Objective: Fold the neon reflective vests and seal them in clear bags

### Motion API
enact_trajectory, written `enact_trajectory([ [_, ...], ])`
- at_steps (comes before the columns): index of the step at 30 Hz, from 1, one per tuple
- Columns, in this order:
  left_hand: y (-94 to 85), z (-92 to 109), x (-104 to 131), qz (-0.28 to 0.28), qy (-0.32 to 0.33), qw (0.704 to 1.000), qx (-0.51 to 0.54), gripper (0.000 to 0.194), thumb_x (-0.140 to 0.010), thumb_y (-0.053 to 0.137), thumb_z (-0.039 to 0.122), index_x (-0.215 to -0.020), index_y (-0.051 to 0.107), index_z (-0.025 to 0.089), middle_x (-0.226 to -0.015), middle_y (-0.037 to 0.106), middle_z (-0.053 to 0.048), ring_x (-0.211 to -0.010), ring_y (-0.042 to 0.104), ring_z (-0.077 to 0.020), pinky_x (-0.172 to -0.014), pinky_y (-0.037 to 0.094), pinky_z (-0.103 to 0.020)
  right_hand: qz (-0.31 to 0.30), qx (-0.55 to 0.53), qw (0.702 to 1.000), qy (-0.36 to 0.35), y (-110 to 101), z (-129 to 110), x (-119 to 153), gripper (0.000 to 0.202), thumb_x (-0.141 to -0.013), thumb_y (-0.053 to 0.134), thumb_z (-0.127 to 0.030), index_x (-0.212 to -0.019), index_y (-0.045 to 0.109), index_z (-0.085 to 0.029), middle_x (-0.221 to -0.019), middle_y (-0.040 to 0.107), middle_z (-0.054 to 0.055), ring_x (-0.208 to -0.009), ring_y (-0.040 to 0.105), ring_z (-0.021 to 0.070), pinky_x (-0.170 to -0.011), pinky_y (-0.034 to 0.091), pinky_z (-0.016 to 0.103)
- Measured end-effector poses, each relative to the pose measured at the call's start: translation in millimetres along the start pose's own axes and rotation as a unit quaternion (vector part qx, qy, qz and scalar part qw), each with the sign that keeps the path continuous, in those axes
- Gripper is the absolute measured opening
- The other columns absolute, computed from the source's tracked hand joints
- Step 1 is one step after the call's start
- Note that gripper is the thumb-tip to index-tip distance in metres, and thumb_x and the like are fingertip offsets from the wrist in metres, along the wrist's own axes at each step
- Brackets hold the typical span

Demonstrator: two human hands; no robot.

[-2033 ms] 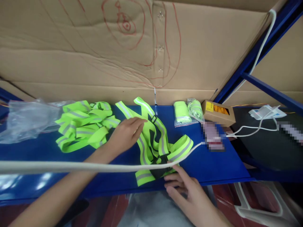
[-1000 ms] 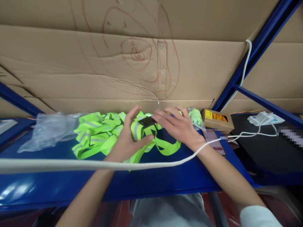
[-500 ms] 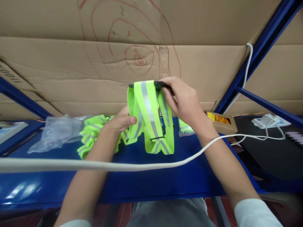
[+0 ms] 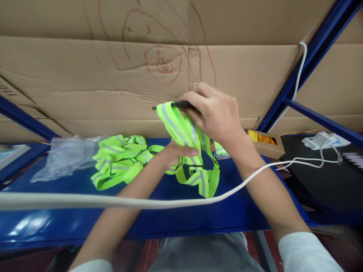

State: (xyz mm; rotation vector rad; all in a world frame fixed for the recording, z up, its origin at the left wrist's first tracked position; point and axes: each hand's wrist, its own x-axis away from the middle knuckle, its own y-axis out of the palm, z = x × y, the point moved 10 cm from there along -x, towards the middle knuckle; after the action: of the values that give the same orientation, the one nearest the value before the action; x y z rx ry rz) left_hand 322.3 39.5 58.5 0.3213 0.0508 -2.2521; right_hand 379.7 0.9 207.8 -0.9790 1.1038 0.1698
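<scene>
My right hand point(image 4: 217, 111) is closed around a thin black bar point(image 4: 181, 104), whose free end points left. Over that bar hangs a neon yellow-green reflective strap point(image 4: 181, 132) with a grey stripe, its lower loops dangling above the blue table. My left hand point(image 4: 177, 153) grips the hanging strap lower down, thumb across its front; the other fingers are hidden behind it. Left of that hand, a loose heap of the same neon strapping point(image 4: 119, 160) lies on the table, and a strand runs from it toward my left hand.
A clear plastic bag point(image 4: 65, 156) lies at the left. Behind my right wrist are a small neon packet point(image 4: 220, 149) and an open cardboard box point(image 4: 268, 145) with orange contents. A white cable point(image 4: 176, 202) crosses in front of my forearms. Cardboard sheets point(image 4: 241, 79) stand behind the blue table point(image 4: 181, 223).
My left hand has moved right and slightly down along the strap, pulling its loops rightward. The strap has shifted on the bar, which my right hand still holds.
</scene>
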Motion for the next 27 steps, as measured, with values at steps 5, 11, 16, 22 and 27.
enact_trajectory([
  [5, 37.2, -10.0, -2.9, -0.089, -0.033, 0.992, 0.083, 0.033, -0.066, 0.091, 0.036, -0.085, 0.075, 0.014, -0.087, 0.074, -0.009, -0.094, 0.072, -0.0296, -0.095, 0.056, -0.044, 0.000, -0.047, 0.998, 0.034, -1.8, 14.7, -1.3, 0.033, -0.106, 0.043, -0.040, -0.109, 0.068, -0.018, -0.100, 0.060, 0.003, -0.103, 0.066, 0.0222, -0.087, 0.052, 0.033],
  [11, 57.2, -21.9, 0.9, -0.154, -0.037, 0.973, 0.168, 0.058, -0.068, 0.089, 0.026, -0.120, 0.064, 0.016, -0.084, 0.072, -0.005, -0.092, 0.074, -0.0282, -0.099, 0.051, -0.050, 0.010, -0.032, 0.990, 0.134, -13.9, 33.2, 0.0, 0.022, -0.100, 0.054, -0.033, -0.109, 0.069, -0.021, -0.100, 0.063, 0.005, -0.100, 0.064, 0.0248, -0.083, 0.049, 0.033],
  [16, 80.3, -21.6, 5.3, -0.211, -0.029, 0.939, 0.269, 0.090, -0.061, 0.095, 0.037, -0.139, 0.052, 0.020, -0.103, 0.072, -0.011, -0.102, 0.071, -0.0327, -0.092, 0.055, -0.047, 0.022, 0.019, 0.986, 0.163, -31.0, 35.5, -3.8, 0.013, -0.096, 0.060, -0.031, -0.103, 0.069, -0.025, -0.096, 0.062, 0.006, -0.094, 0.061, 0.0254, -0.076, 0.046, 0.033],
  [22, 113.6, -42.6, 22.0, -0.216, -0.083, 0.893, 0.385, 0.121, -0.040, 0.092, 0.069, -0.147, 0.049, 0.032, -0.146, 0.053, -0.018, -0.121, 0.061, -0.0464, -0.095, 0.053, -0.061, 0.023, 0.074, 0.977, 0.197, -37.1, 46.4, -3.3, 0.011, -0.093, 0.063, -0.032, -0.092, 0.069, -0.023, -0.091, 0.061, 0.005, -0.088, 0.059, 0.0255, -0.073, 0.044, 0.033],
  [27, 113.2, -64.5, 37.7, -0.225, -0.106, 0.918, 0.308, 0.129, -0.031, 0.070, 0.096, -0.142, 0.056, 0.031, -0.148, 0.053, -0.016, -0.119, 0.063, -0.0433, -0.089, 0.057, -0.054, 0.037, 0.102, 0.967, 0.229, -43.5, 62.4, 1.8, 0.020, -0.094, 0.062, -0.037, -0.083, 0.067, -0.021, -0.087, 0.062, 0.005, -0.083, 0.057, 0.0233, -0.071, 0.042, 0.033],
])
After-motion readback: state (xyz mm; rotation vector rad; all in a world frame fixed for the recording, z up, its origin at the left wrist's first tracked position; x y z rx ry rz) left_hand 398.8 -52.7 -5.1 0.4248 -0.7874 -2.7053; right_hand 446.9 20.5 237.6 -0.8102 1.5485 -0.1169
